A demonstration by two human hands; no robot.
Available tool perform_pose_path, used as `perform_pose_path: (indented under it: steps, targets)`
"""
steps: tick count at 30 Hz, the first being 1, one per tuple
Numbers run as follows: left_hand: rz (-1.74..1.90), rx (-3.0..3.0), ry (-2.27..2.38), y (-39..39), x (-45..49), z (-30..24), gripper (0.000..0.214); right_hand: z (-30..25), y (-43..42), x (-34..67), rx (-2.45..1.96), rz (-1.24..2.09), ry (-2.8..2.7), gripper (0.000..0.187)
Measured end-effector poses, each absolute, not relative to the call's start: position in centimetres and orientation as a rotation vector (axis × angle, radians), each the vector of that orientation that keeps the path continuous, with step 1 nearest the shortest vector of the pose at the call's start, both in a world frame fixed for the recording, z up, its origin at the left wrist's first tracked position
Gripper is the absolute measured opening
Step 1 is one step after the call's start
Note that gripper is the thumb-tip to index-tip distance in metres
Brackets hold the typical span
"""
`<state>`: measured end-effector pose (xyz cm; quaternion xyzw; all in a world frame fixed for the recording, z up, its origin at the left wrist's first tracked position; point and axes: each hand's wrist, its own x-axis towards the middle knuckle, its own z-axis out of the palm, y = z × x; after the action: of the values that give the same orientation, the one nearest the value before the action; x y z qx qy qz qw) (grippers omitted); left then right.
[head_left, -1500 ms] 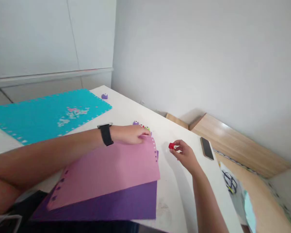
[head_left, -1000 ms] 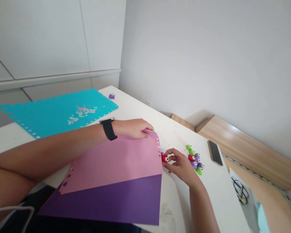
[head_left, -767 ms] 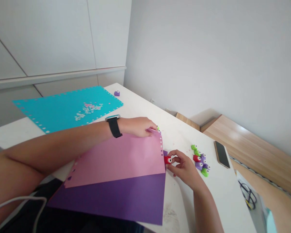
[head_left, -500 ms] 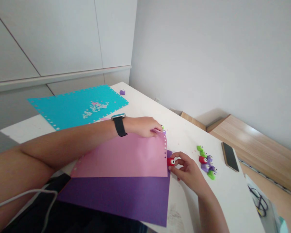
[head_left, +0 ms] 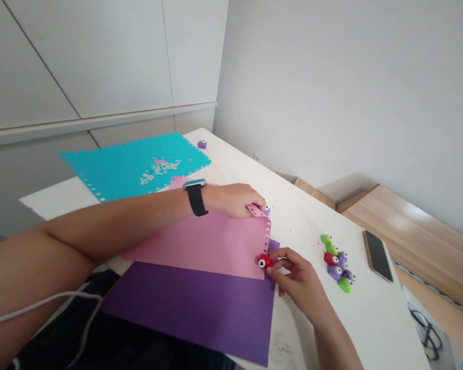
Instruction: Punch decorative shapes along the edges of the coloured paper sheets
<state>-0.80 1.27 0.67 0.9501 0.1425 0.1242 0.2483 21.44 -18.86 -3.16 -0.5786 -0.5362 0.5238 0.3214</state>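
By the right hand (head_left: 297,277), a red punch (head_left: 265,262) with a white eye is pinched between thumb and forefinger, the other fingers being loosely curled. The punch is held at the right edge of the pink sheet (head_left: 200,244), close to its near right corner; whether paper is caught in its slot cannot be told. By the left hand (head_left: 243,201), the far right corner of the pink sheet is gripped with closed fingers and folded back, so that a row of punched holes is shown along the bend. A black-strapped watch (head_left: 196,200) is worn on the left wrist.

Just beyond that folded corner, small green and purple pieces are partly hidden by the left hand. Beneath the pink sheet a purple sheet (head_left: 200,303) is laid, exposed mostly along the near side.

To the right of the pink sheet, a cluster of green, red and purple punches (head_left: 334,272) is gathered on the white table (head_left: 312,221), and farther right a phone (head_left: 378,255) is placed. Beyond the pink sheet to the left, a teal sheet (head_left: 116,169) with punched edges is spread, strewn with paper bits (head_left: 160,169); past it, a lone purple punch (head_left: 201,144) is set.
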Motion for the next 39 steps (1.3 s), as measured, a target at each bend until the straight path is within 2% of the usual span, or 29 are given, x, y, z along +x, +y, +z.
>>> perform_pose_path:
  steps: [3,12,18,21,27,31,39]
  targets:
    - [0.349,2.568,0.363,1.3,-0.7,0.7,0.023,-3.4,-18.7,21.6,-1.518,1.389,-1.366,0.029]
    - [0.351,2.549,0.359,1.0,-0.7,0.8,0.019,-3.8,-18.7,21.8,-1.69,1.326,-1.293,0.051]
    - [0.357,2.549,0.357,1.0,-0.6,0.8,0.021,-4.2,-18.8,21.6,-1.774,0.843,-1.653,0.023]
    - [0.375,2.534,0.355,1.0,-0.7,0.9,0.025,-4.1,-18.7,21.3,-1.726,0.96,-1.599,0.024]
    - [0.424,2.465,0.351,0.8,-0.7,1.3,0.022,-3.4,-18.4,21.0,-1.55,1.46,-1.167,0.044]
    - [0.428,2.446,0.358,0.8,-0.7,1.6,0.02,-3.4,-18.1,21.6,-1.465,1.528,-1.009,0.05]
    - [0.406,2.425,0.365,0.5,-0.8,2.2,0.019,-3.6,-18.0,21.8,-1.461,1.499,-0.979,0.048]
